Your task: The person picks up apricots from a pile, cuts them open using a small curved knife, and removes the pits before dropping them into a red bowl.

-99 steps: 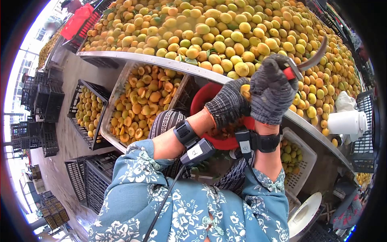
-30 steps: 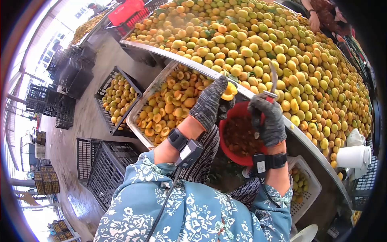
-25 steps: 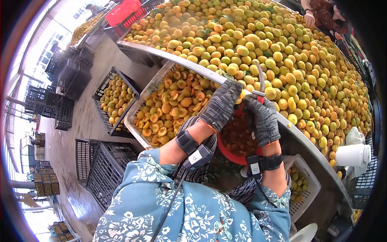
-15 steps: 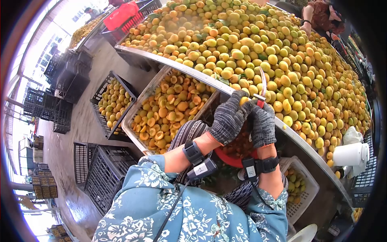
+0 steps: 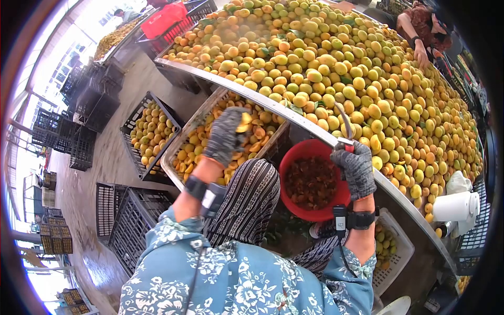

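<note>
My left hand (image 5: 226,136), in a grey knitted glove, is over the crate of halved fruit (image 5: 171,158), its fingers closed on a piece of yellow fruit (image 5: 244,123). My right hand (image 5: 357,169), gloved alike, grips the red handle of a curved knife (image 5: 346,122) near the metal table edge; the blade points up over the heaped whole fruit (image 5: 315,76). Between my hands, below the table edge, sits a red bowl (image 5: 344,193) holding brown pits or scraps.
Black crates (image 5: 139,226) stand on the floor at the left, one with whole fruit (image 5: 152,128). A white crate (image 5: 401,252) is at my lower right. Across the heap, another person's hand (image 5: 421,54) touches the fruit. A white cylindrical container (image 5: 452,207) sits at the right.
My left hand has moved left from beside my right hand to over the crate, with fruit in it. My right hand has shifted slightly right and down with the knife, and the red bowl is now exposed.
</note>
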Demonstrator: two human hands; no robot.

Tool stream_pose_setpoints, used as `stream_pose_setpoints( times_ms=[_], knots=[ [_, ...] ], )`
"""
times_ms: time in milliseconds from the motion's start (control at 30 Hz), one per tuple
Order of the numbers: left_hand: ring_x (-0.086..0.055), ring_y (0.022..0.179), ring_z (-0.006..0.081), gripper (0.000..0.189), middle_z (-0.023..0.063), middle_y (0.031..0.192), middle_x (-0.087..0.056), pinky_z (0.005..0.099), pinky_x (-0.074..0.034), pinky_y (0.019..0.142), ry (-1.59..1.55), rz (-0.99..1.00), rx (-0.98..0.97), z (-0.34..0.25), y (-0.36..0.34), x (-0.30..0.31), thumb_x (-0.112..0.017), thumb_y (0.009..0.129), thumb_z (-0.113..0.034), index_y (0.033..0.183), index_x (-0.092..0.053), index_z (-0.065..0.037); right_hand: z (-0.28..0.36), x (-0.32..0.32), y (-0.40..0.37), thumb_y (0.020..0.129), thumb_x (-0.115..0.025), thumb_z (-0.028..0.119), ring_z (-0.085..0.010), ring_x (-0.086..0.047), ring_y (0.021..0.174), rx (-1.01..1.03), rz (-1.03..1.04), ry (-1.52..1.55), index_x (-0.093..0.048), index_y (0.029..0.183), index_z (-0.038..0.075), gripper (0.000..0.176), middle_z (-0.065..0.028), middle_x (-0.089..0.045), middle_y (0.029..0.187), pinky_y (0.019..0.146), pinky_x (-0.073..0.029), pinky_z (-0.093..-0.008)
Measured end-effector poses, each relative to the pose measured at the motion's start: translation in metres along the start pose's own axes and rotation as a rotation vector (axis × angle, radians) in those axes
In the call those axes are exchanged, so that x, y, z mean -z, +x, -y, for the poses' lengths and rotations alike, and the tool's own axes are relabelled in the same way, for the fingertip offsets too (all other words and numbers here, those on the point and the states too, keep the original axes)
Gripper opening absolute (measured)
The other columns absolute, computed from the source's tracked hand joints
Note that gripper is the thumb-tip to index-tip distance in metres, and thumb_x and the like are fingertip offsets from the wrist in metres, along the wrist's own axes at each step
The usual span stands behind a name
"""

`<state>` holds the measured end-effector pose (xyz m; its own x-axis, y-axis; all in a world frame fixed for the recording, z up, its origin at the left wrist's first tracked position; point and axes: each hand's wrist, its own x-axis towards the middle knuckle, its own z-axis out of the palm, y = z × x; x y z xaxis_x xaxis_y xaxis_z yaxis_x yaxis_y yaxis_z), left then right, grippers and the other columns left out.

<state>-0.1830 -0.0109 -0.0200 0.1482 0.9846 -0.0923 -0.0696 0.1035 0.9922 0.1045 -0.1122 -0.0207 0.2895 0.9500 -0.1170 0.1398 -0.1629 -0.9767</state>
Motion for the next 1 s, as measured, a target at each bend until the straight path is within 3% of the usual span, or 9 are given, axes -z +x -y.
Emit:
stream_pose_setpoints(
  times_ms=[33, 167, 233, 300, 367, 400, 600, 833, 1000],
  knots=[
    [-0.049, 0.042, 0.0074, 0.026, 0.0013, 0.066, -0.058, 0.0197, -0.035, 0.034, 0.030, -0.053, 0.080, -0.002, 0.001, 0.019, -0.054, 0.095, -0.034, 0.107, -0.062, -0.013, -0.006, 0.007, 0.002, 0.070, -0.070, 0.012, -0.0067, -0.050, 0.046, 0.036, 0.040, -0.157, -0.065, 0.079, 0.007, 0.011, 0.0019, -0.059, 0.062, 0.042, -0.039, -0.0218],
    [-0.053, 0.049, 0.0105, 0.025, 0.0016, 0.073, -0.061, 0.0216, -0.038, 0.036, 0.081, -0.158, 0.244, 0.013, 0.009, 0.090, -0.054, 0.095, -0.031, 0.108, -0.063, -0.012, -0.019, 0.011, 0.001, 0.068, -0.070, 0.015, -0.0170, -0.059, 0.058, 0.224, 0.137, -0.527, -0.069, 0.094, 0.006, 0.028, -0.0081, -0.064, 0.066, 0.058, -0.050, -0.0292],
    [-0.062, 0.063, 0.0137, 0.029, 0.0043, 0.085, -0.066, 0.0261, -0.045, 0.040, 0.406, -0.180, 0.293, 0.019, 0.017, 0.108, -0.058, 0.092, -0.031, 0.111, -0.064, -0.010, -0.003, 0.011, -0.004, 0.067, -0.072, 0.016, -0.0215, -0.062, 0.065, 0.073, 0.171, -0.695, -0.070, 0.099, 0.008, 0.033, -0.0123, -0.065, 0.071, 0.066, -0.051, -0.0323],
    [-0.066, 0.084, 0.0156, 0.035, 0.0060, 0.100, -0.069, 0.0288, -0.052, 0.054, 0.767, -0.100, 0.348, 0.026, 0.041, 0.120, -0.065, 0.087, -0.029, 0.115, -0.063, -0.009, -0.010, 0.012, -0.003, 0.067, -0.074, 0.016, -0.0227, -0.062, 0.066, 0.265, 0.217, -0.802, -0.070, 0.098, 0.009, 0.033, -0.0131, -0.066, 0.076, 0.068, -0.052, -0.0331],
    [-0.065, 0.085, 0.0130, 0.035, 0.0065, 0.097, -0.069, 0.0270, -0.052, 0.066, 1.206, -0.093, 0.041, 0.035, 0.066, 0.123, -0.068, 0.083, -0.026, 0.113, -0.064, -0.007, -0.011, 0.013, -0.002, 0.067, -0.075, 0.014, -0.0199, -0.063, 0.068, 0.221, 0.187, -0.767, -0.069, 0.096, 0.006, 0.031, -0.0104, -0.067, 0.078, 0.070, -0.051, -0.0312],
    [-0.062, 0.078, 0.0127, 0.033, 0.0070, 0.088, -0.068, 0.0271, -0.050, 0.072, 0.992, -0.132, -0.143, 0.039, 0.081, 0.116, -0.069, 0.081, -0.022, 0.109, -0.065, -0.006, -0.009, 0.013, -0.003, 0.069, -0.074, 0.013, -0.0185, -0.064, 0.070, 0.120, 0.136, -0.535, -0.068, 0.095, 0.004, 0.029, -0.0081, -0.067, 0.078, 0.070, -0.051, -0.0302],
    [-0.064, 0.077, 0.0210, 0.025, 0.0115, 0.082, -0.068, 0.0323, -0.049, 0.071, 0.541, 0.061, -0.453, 0.004, 0.164, -0.032, -0.066, 0.080, -0.027, 0.092, -0.069, -0.006, 0.004, 0.017, -0.002, 0.078, -0.069, 0.009, -0.0048, -0.053, 0.062, -0.045, -0.258, 0.188, -0.068, 0.082, 0.001, 0.009, 0.0020, -0.061, 0.070, 0.056, -0.042, -0.0206],
    [-0.061, 0.109, 0.0288, 0.061, 0.0123, 0.118, -0.064, 0.0374, -0.046, 0.094, 1.183, 0.203, -0.393, -0.013, 0.252, -0.187, -0.068, 0.075, -0.044, 0.130, -0.054, -0.022, 0.012, 0.026, -0.004, 0.080, -0.068, 0.007, -0.0057, -0.053, 0.058, -0.166, -0.396, 0.238, -0.067, 0.079, 0.001, 0.006, -0.0004, -0.062, 0.069, 0.051, -0.040, -0.0204],
    [-0.055, 0.118, 0.0305, 0.057, 0.0121, 0.129, -0.057, 0.0458, -0.040, 0.101, 1.392, 0.270, -0.313, -0.001, 0.291, -0.232, -0.067, 0.076, -0.044, 0.126, -0.057, -0.019, 0.001, 0.035, -0.001, 0.082, -0.062, 0.002, -0.0105, -0.061, 0.063, -0.086, -0.398, 0.280, -0.064, 0.085, -0.001, 0.005, -0.0055, -0.066, 0.074, 0.051, -0.047, -0.0227]
  ],
)
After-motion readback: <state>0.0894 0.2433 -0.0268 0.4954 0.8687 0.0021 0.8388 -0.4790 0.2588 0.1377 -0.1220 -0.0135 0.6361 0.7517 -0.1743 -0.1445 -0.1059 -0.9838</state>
